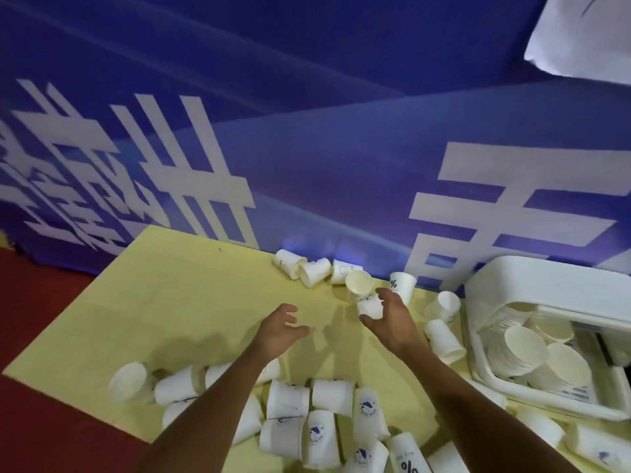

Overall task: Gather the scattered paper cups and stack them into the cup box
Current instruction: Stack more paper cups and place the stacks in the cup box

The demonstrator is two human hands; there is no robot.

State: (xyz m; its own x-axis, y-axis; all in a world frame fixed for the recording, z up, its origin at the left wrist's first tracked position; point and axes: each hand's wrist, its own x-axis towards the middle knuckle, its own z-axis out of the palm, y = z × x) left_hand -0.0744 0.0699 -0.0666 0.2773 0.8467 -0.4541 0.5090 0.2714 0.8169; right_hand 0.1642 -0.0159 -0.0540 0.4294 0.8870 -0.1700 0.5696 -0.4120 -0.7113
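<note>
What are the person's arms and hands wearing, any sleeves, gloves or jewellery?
Nothing visible. Both forearms are bare up to the bottom edge of the picture, with no sleeve in view. The left hand and the right hand have no gloves, and no watch, ring or wristband shows on either.

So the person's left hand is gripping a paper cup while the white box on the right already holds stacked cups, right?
Not quite. In the head view it is the right hand that grips a paper cup; the left hand is open and empty. The white box on the right does hold stacked cups.
</note>
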